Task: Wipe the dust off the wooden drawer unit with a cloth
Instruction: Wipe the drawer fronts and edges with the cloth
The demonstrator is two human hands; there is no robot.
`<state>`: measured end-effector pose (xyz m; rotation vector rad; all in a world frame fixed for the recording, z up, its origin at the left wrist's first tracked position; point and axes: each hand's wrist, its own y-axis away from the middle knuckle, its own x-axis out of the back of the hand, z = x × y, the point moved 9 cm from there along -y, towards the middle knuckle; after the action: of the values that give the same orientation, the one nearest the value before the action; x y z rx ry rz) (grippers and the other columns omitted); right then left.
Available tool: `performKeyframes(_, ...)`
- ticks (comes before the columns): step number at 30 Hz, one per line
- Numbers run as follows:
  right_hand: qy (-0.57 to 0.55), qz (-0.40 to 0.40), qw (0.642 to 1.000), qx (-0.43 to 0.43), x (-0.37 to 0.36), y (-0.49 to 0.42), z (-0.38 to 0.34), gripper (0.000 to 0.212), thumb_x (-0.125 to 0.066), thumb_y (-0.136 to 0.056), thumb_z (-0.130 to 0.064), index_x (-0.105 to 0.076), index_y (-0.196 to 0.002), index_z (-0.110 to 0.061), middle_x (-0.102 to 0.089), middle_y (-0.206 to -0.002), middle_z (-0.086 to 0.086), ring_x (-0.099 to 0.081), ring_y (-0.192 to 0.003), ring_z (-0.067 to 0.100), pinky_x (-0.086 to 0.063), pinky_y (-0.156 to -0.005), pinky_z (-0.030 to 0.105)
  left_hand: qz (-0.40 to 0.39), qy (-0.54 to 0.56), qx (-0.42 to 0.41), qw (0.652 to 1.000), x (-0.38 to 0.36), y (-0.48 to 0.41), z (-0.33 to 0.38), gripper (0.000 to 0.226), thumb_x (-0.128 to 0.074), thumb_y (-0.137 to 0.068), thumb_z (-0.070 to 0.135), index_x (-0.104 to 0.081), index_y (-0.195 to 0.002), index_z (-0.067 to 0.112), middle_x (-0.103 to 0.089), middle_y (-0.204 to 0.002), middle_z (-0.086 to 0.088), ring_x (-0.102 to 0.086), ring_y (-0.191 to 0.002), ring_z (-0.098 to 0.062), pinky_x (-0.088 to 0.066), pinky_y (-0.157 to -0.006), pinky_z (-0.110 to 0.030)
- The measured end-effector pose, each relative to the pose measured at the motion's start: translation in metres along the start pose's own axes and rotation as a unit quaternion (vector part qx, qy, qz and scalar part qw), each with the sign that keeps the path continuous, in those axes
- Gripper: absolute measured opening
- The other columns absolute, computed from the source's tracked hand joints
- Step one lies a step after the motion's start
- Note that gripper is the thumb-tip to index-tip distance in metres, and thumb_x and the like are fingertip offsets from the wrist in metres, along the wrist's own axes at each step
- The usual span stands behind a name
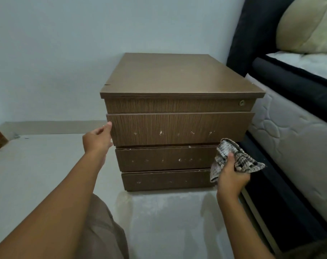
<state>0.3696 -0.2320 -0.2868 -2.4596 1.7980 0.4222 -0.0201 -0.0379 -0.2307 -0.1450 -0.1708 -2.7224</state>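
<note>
The brown wooden drawer unit stands on the floor against the wall, with a flat top and several drawer fronts. The second drawer sticks out slightly from the rest. My left hand holds that drawer's left edge, thumb on the front corner and fingers round the side. My right hand grips a crumpled checked cloth in front of the unit's lower right corner, just off the lower drawers. White specks dot the drawer fronts.
A bed with a dark frame, white quilted mattress and cream pillow stands close on the right. Pale tiled floor stretches left and in front. My knee is low in the middle. A pale wall stands behind.
</note>
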Motion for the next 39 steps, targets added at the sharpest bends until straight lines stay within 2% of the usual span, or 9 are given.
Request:
performKeyframes(4, 0.036, 0.025, 0.998, 0.041, 0.001, -0.028, -0.015, 0.034, -0.058, -0.096, -0.033, -0.064, -0.093, 0.000, -0.061, -0.083, 0.007, -0.055, -0.062, 0.011, -0.036, -0.041, 0.002, 0.008, 0.012, 0.000, 1.000, -0.002, -0.002, -0.001, 0.038, -0.062, -0.093, 0.034, -0.064, -0.123, 0.011, -0.066, -0.126, -0.006, -0.064, -0.114, -0.026, -0.054, -0.094, -0.040)
performKeyframes(7, 0.048, 0.041, 0.995, 0.073, -0.006, -0.046, -0.025, 0.037, -0.056, -0.097, -0.037, -0.061, -0.091, -0.001, -0.064, -0.083, 0.006, -0.063, -0.071, 0.013, -0.044, -0.053, 0.005, 0.007, 0.012, -0.007, 1.000, -0.002, -0.002, -0.001, 0.039, -0.062, -0.093, 0.033, -0.064, -0.124, 0.010, -0.065, -0.127, -0.007, -0.064, -0.114, -0.026, -0.055, -0.093, -0.040)
performKeyframes(10, 0.025, 0.059, 0.996, 0.064, -0.015, -0.064, -0.015, 0.046, -0.055, -0.093, -0.052, -0.061, -0.099, -0.006, -0.071, -0.102, 0.016, -0.069, -0.093, 0.026, -0.057, -0.079, 0.033, -0.004, 0.007, -0.013, 1.000, -0.001, -0.005, 0.000, 0.041, -0.062, -0.093, 0.033, -0.063, -0.126, 0.009, -0.065, -0.128, -0.009, -0.064, -0.114, -0.026, -0.056, -0.089, -0.038)
performKeyframes(14, -0.002, 0.030, 0.997, 0.067, -0.041, -0.077, -0.008, 0.051, -0.053, -0.096, -0.044, -0.060, -0.120, 0.001, -0.066, -0.111, 0.006, -0.063, -0.101, 0.016, -0.049, -0.071, 0.006, -0.017, -0.010, -0.016, 1.000, -0.001, -0.008, -0.002, 0.043, -0.061, -0.093, 0.038, -0.062, -0.127, 0.011, -0.065, -0.128, -0.008, -0.064, -0.114, -0.026, -0.055, -0.083, -0.035)
performKeyframes(18, 0.038, 0.007, 0.996, 0.085, -0.069, -0.079, 0.005, 0.064, -0.045, -0.093, -0.062, -0.060, -0.129, -0.010, -0.067, -0.122, 0.002, -0.063, -0.109, 0.013, -0.052, -0.088, 0.029, -0.033, -0.023, -0.016, 0.999, -0.001, -0.011, -0.005, 0.044, -0.059, -0.094, 0.038, -0.061, -0.127, 0.010, -0.064, -0.128, -0.010, -0.064, -0.113, -0.026, -0.055, -0.085, -0.037)
performKeyframes(23, 0.050, -0.008, 0.990, 0.132, -0.093, -0.058, 0.012, 0.063, -0.043, -0.095, -0.057, -0.058, -0.130, -0.007, -0.066, -0.123, 0.007, -0.063, -0.112, 0.020, -0.049, -0.085, 0.017, -0.053, -0.037, -0.027, 0.998, -0.001, -0.015, -0.005, 0.046, -0.058, -0.093, 0.040, -0.060, -0.128, 0.010, -0.064, -0.127, -0.011, -0.064, -0.111, -0.026, -0.054, -0.085, -0.038)
performKeyframes(29, 0.150, -0.096, 0.959, 0.219, -0.139, -0.029, 0.037, 0.064, -0.032, -0.098, -0.061, -0.023, -0.153, -0.028, -0.021, -0.161, 0.009, -0.017, -0.149, 0.028, -0.023, -0.118, 0.051, -0.064, -0.039, -0.032, 0.997, 0.000, -0.015, -0.003, 0.046, -0.059, -0.093, 0.041, -0.061, -0.127, 0.010, -0.065, -0.126, -0.012, -0.065, -0.110, -0.026, -0.055, -0.086, -0.038)
performKeyframes(33, 0.151, -0.116, 0.935, 0.298, -0.149, 0.007, 0.020, 0.057, -0.036, -0.103, -0.031, -0.016, -0.153, -0.013, 0.003, -0.162, 0.016, 0.014, -0.147, 0.020, 0.003, -0.122, 0.043, -0.077, -0.043, -0.030, 0.996, 0.000, -0.015, -0.001, 0.045, -0.058, -0.094, 0.039, -0.061, -0.127, 0.009, -0.065, -0.126, -0.012, -0.065, -0.111, -0.027, -0.055, -0.090, -0.041)
performKeyframes(39, 0.174, -0.161, 0.920, 0.312, -0.170, 0.044, 0.037, 0.058, -0.039, -0.103, -0.022, -0.008, -0.151, -0.016, 0.013, -0.158, 0.011, 0.020, -0.145, 0.023, 0.012, -0.119, 0.043, -0.109, -0.056, -0.019, 0.992, 0.001, -0.014, -0.001, 0.038, -0.059, -0.094, 0.034, -0.061, -0.125, 0.011, -0.064, -0.128, -0.010, -0.063, -0.114, -0.026, -0.056, -0.090, -0.041)
